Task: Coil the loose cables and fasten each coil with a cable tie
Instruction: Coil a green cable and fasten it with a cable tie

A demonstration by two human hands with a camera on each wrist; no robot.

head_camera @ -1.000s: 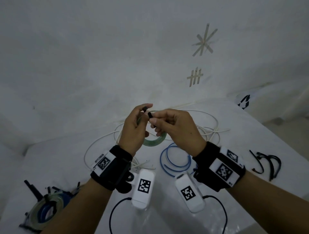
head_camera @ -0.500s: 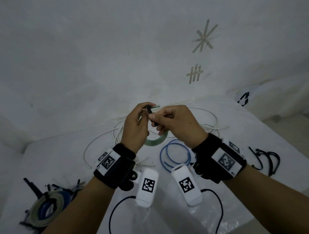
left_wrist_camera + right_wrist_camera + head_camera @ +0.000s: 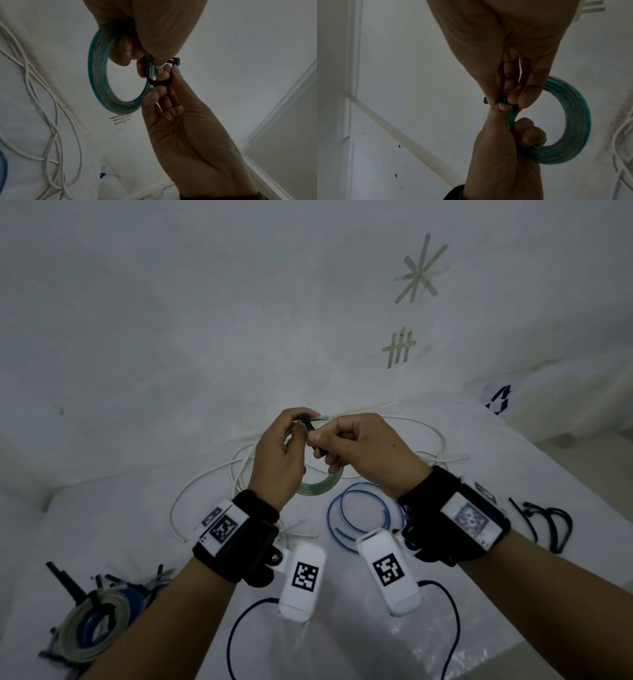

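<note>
My left hand [image 3: 279, 455] holds a coil of green cable [image 3: 320, 484] up over the table, its fingers curled round the turns [image 3: 102, 75]. A black cable tie [image 3: 158, 82] is looped round the coil just beside those fingers. My right hand [image 3: 359, 446] pinches the tie [image 3: 500, 100] between thumb and fingertips, and the tie's square head [image 3: 176, 62] sticks out past them. A short green cable end [image 3: 320, 417] pokes out above the left thumb. Both hands meet at the top of the coil [image 3: 571, 121].
Loose white cable [image 3: 212, 477] sprawls over the white table behind the hands. A loose blue cable [image 3: 359, 508] lies in rings under the right wrist. Several spare black ties [image 3: 548, 520] lie at the right. A pile of tied coils [image 3: 92, 621] sits at the near left corner.
The hands have closed together and risen slightly. The right hand has drawn the black tie round the green coil, where before it held the tie's end apart from the left thumb.
</note>
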